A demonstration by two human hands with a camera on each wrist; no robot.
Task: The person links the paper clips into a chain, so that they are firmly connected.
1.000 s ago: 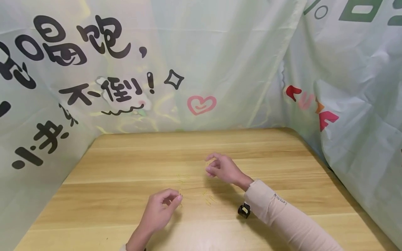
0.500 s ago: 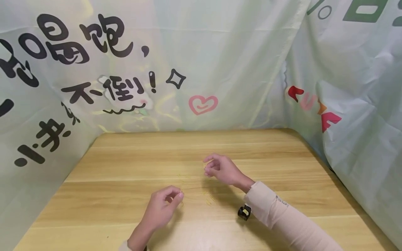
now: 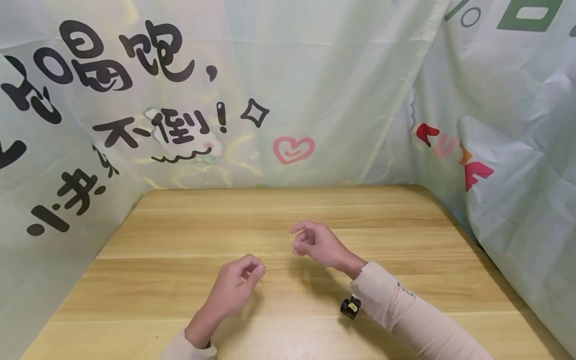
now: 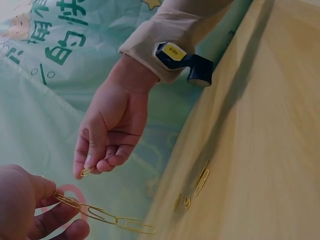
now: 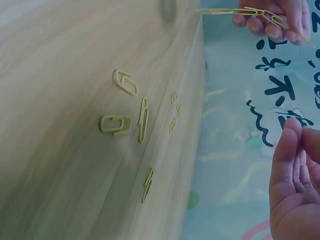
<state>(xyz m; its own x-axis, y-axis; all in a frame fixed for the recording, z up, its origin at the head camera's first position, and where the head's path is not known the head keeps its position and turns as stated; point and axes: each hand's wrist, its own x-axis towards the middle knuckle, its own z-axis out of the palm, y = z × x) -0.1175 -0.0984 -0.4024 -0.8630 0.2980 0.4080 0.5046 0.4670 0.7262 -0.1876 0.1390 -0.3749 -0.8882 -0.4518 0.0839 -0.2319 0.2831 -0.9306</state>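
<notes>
Thumb and finger of my left hand pinch one end of a chain of linked gold paper clips, which hangs below the fingertips over the wooden table. Facing it on the right, my right hand is raised above the table and pinches a single paper clip between thumb and index finger. A gap separates the two hands, and chain and single clip are apart. In the right wrist view the right fingertips hide that clip. Several loose paper clips lie on the table below the hands.
The wooden table has a rounded far edge. Printed cloth hangings close it in at the back and both sides. A black wrist camera hangs under the right sleeve. Loose clips lie in small groups near the table's middle.
My left hand has moved forward and slightly right with the paper clip chain, nearer to the right hand. The right hand holds its paper clip in nearly the same place. The head view has shifted slightly.
</notes>
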